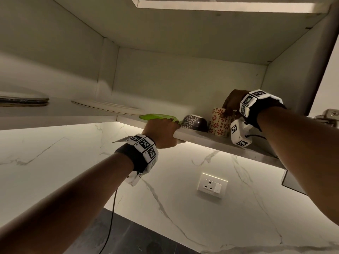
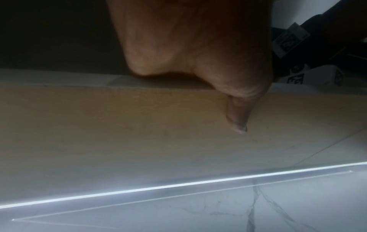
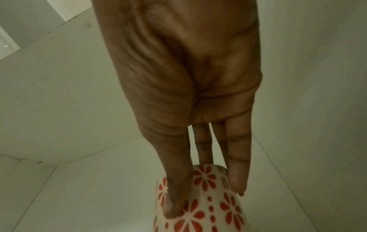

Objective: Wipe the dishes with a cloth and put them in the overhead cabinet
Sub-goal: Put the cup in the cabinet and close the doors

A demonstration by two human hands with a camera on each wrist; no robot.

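Observation:
A white cup with red flowers (image 1: 219, 125) stands upside down on the overhead cabinet's shelf (image 1: 211, 142). My right hand (image 1: 230, 107) reaches over it and pinches its top. In the right wrist view the right hand (image 3: 204, 199) has its thumb on one side of the cup (image 3: 230, 210) and its fingers on the other. My left hand (image 1: 162, 132) grips the shelf's front edge with a green cloth (image 1: 156, 116) under its hidden fingers. The left wrist view shows the thumb (image 2: 238, 116) pressed to the shelf's underside (image 2: 139, 117).
A patterned bowl (image 1: 194, 122) sits upside down just left of the cup. Farther left lie a white plate (image 1: 106, 107) and dark-rimmed plates (image 1: 23, 100). A wall socket (image 1: 212, 185) is on the marble backsplash below. A door hinge (image 1: 330, 116) sticks out at the right.

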